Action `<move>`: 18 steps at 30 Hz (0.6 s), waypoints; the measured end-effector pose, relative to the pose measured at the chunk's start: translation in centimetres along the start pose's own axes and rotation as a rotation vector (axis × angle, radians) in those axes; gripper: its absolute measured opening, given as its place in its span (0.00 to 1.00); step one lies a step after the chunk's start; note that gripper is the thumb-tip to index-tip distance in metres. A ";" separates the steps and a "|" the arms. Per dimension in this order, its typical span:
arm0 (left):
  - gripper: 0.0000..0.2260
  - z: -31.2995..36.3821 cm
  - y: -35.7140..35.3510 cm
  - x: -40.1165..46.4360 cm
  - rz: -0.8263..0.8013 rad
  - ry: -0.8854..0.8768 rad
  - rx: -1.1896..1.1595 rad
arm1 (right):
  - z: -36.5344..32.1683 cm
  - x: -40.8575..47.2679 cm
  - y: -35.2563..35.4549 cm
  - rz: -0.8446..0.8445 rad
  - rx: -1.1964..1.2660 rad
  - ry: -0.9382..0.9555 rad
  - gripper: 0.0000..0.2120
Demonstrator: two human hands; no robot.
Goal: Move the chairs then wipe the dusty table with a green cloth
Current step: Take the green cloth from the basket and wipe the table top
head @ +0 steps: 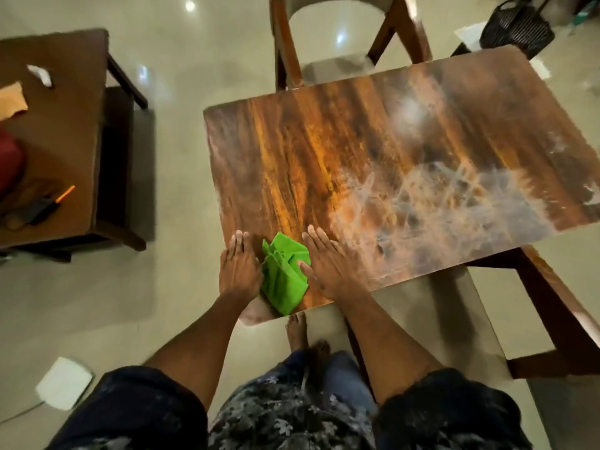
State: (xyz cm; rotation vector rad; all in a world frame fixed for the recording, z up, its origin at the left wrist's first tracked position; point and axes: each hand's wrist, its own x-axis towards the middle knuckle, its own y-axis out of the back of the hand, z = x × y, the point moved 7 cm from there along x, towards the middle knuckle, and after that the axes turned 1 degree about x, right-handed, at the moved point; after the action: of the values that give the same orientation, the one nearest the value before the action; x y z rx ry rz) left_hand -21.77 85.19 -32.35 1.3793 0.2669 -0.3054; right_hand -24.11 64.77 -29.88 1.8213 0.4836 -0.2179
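Note:
A crumpled green cloth (283, 277) lies at the near left corner of the wooden table (373, 151). My left hand (238, 271) lies flat on the table with straight fingers, touching the cloth's left edge. My right hand (328, 264) lies flat beside the cloth on its right, thumb resting on the fabric. White dust (438, 203) covers the table's right half, while the left half shows bare grain. One wooden chair (341, 37) stands at the far side of the table. Another chair (558, 306) stands at the near right.
A second brown table (55, 131) stands to the left, carrying paper scraps, a red item and an orange-tipped tool. On the floor at lower left lies a white flat object (63, 386). A black basket (516, 27) sits at the far right. My bare feet show below the table edge.

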 end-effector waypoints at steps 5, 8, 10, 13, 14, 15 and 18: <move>0.28 -3.6 -3.6 -1.1 0.008 0.125 -0.101 | -4.4 2.1 -5.7 -0.098 0.012 0.101 0.35; 0.29 -5.2 -6.2 -2.2 0.061 0.162 -0.134 | -4.9 2.8 -10.6 -0.049 0.002 0.028 0.37; 0.31 -5.5 -8.4 -2.4 0.093 0.147 -0.154 | -5.3 3.4 -13.0 0.029 -0.019 -0.025 0.38; 0.28 -5.6 -10.4 -2.4 0.189 0.169 -0.244 | -6.2 4.9 -14.3 0.132 -0.002 -0.071 0.37; 0.28 -5.6 -10.6 -2.2 0.245 0.198 -0.287 | -6.7 5.8 -14.2 0.166 0.001 -0.050 0.37; 0.28 -5.8 -10.8 -2.1 0.302 0.236 -0.332 | -7.4 7.1 -14.3 0.189 -0.002 -0.003 0.37; 0.27 -5.6 -11.0 -2.0 0.399 0.313 -0.414 | -9.3 12.6 -12.9 0.235 -0.002 0.165 0.35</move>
State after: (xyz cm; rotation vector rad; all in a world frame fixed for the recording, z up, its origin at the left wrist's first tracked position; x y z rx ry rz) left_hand -27.65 89.04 -42.70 1.0341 0.2863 0.2886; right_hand -19.28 79.28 -43.15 1.8843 0.3786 0.0944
